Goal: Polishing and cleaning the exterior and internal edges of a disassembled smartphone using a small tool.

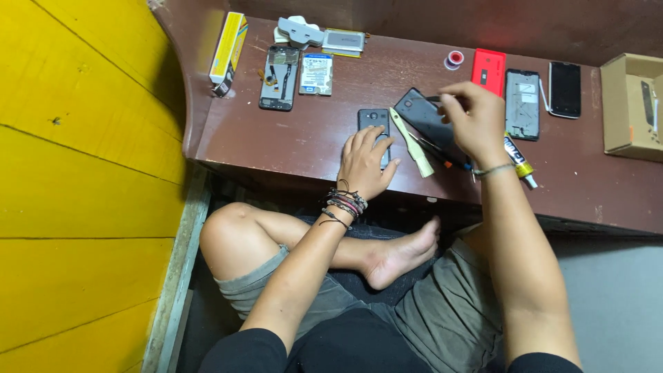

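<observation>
The low reddish-brown wooden table (pixel 276 141) has its widest bare stretch at the left front, between the yellow-and-white cardboard box (pixel 228 47) on the corner and the dark phone body (pixel 373 124) under the left hand (pixel 366 162) — a hand could pass there freely. The middle is crowded: a cream plastic pry tool (pixel 412 145) lies just beside that phone, with a black back cover (pixel 428 117) under the raised right hand (pixel 473 117). Along the back edge, an opened phone frame (pixel 279 78), a red cover (pixel 489 70) and a black-screened phone (pixel 565 90) leave narrow gaps. At right, an open brown cardboard box (pixel 621 103) blocks the edge — bare wood lies before it.
</observation>
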